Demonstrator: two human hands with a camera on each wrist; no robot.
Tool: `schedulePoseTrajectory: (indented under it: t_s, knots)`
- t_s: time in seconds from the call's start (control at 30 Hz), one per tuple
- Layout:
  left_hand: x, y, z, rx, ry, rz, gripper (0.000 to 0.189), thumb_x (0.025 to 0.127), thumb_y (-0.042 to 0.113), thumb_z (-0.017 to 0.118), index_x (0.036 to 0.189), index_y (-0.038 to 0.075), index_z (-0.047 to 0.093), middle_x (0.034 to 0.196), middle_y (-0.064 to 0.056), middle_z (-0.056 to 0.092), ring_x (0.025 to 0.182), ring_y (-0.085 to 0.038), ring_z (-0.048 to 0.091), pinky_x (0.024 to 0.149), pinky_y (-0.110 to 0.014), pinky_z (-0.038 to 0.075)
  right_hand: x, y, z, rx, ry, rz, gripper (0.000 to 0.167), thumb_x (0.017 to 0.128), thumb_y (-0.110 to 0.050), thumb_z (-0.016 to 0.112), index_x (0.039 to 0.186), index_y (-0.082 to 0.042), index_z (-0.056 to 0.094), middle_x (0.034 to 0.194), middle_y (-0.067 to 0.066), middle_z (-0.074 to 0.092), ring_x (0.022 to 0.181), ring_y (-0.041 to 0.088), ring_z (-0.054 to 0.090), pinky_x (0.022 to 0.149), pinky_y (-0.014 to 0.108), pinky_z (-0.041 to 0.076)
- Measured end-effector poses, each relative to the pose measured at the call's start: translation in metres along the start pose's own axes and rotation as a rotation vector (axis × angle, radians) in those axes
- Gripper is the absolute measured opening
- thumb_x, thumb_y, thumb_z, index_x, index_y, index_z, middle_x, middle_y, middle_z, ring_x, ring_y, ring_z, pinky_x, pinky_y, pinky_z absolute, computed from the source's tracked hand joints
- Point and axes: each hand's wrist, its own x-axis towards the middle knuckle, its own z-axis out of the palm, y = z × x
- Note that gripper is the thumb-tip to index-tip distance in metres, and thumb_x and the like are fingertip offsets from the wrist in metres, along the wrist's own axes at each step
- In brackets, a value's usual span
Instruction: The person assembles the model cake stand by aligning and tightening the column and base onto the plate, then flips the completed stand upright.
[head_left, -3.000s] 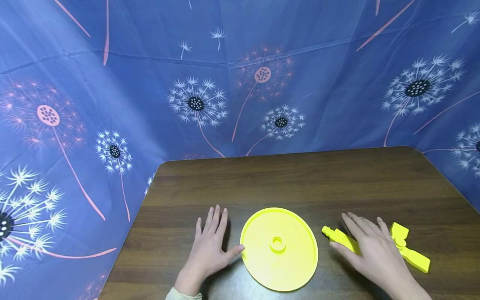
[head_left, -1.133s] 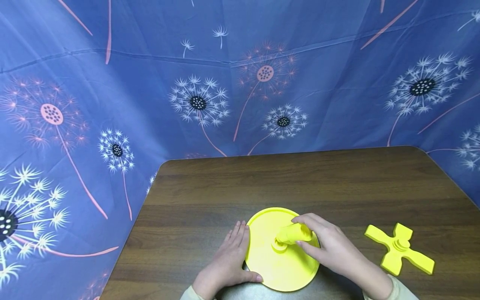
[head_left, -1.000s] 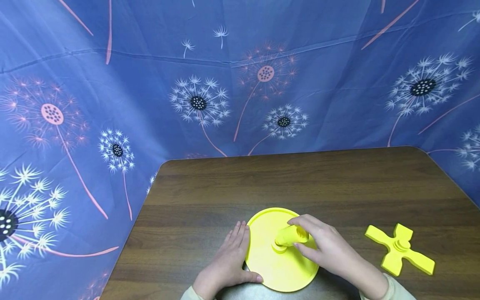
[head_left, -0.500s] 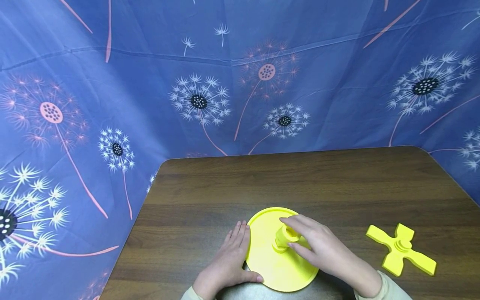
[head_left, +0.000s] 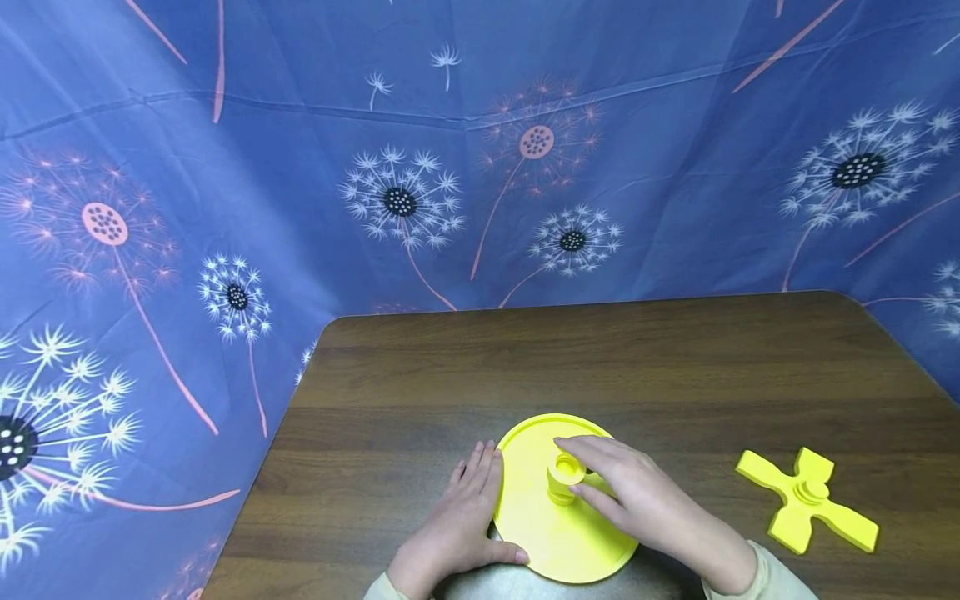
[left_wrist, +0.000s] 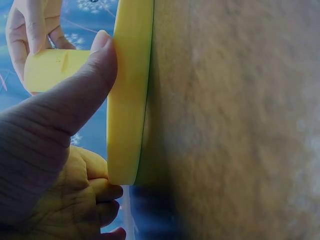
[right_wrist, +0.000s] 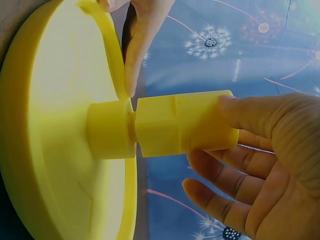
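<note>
A round yellow plate (head_left: 517,533) with a raised rim and a central socket (right_wrist: 111,131) lies flat on the table. My left hand (head_left: 459,515) holds its left side, fingers along the rim and thumb on the near edge. A yellow post (head_left: 564,471) stands upright at the socket, its hollow end up. In the right wrist view, a narrow neck shows between post and socket. My right hand (head_left: 637,492) pinches the post near its top with thumb and fingers. Its lower end is hidden inside the socket.
A yellow four-armed cross piece (head_left: 795,502) with a round stepped hub lies on the brown wooden table (head_left: 600,358) to the right. Behind the table hangs a blue cloth (head_left: 300,167) with dandelions, close to its far edge.
My right hand took the post from the right to the plate's centre, then tilted it from leaning right to upright. My left hand moved onto the plate's rim. The cross piece is now uncovered.
</note>
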Motion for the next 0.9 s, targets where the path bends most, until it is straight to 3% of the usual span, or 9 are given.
schedulePoseTrajectory:
  t_s: [0.33,0.57,0.77,0.9]
  knots:
    - [0.001,0.0,0.001,-0.023,-0.009,-0.008,0.125,0.07,0.066,0.074,0.154,-0.004,0.013,0.16,-0.022,0.01,0.148,-0.033,0.007,0.116,-0.054,0.019,0.0,0.002,0.002,0.012,0.025,0.049,0.048,0.082,-0.016,0.077,0.127,-0.009,0.064,0.125,0.002,0.065,0.113,0.023,0.062,0.09,0.046,0.053]
    - [0.0,-0.001,-0.001,-0.034,-0.007,-0.009,0.125,0.07,0.065,0.074,0.154,-0.004,0.013,0.16,-0.022,0.009,0.148,-0.034,0.006,0.115,-0.055,0.019,-0.001,0.003,0.006,0.027,0.057,0.089,0.049,0.08,-0.019,0.08,0.126,-0.011,0.065,0.122,0.0,0.066,0.105,0.016,0.065,0.086,0.042,0.055]
    - [0.0,-0.001,0.001,-0.03,-0.003,-0.009,0.125,0.069,0.064,0.075,0.153,-0.005,0.014,0.16,-0.022,0.009,0.148,-0.034,0.006,0.115,-0.055,0.019,-0.002,0.005,0.011,0.021,0.134,0.074,0.049,0.075,-0.02,0.084,0.12,-0.013,0.067,0.11,-0.005,0.068,0.087,0.006,0.063,0.074,0.033,0.057]
    - [0.001,-0.001,0.002,-0.039,-0.004,-0.006,0.126,0.069,0.064,0.076,0.153,-0.005,0.013,0.16,-0.023,0.009,0.148,-0.034,0.006,0.115,-0.056,0.019,-0.002,0.006,0.015,0.022,0.187,0.085,0.048,0.071,-0.023,0.086,0.115,-0.015,0.068,0.098,-0.01,0.067,0.078,0.005,0.059,0.064,0.024,0.052]
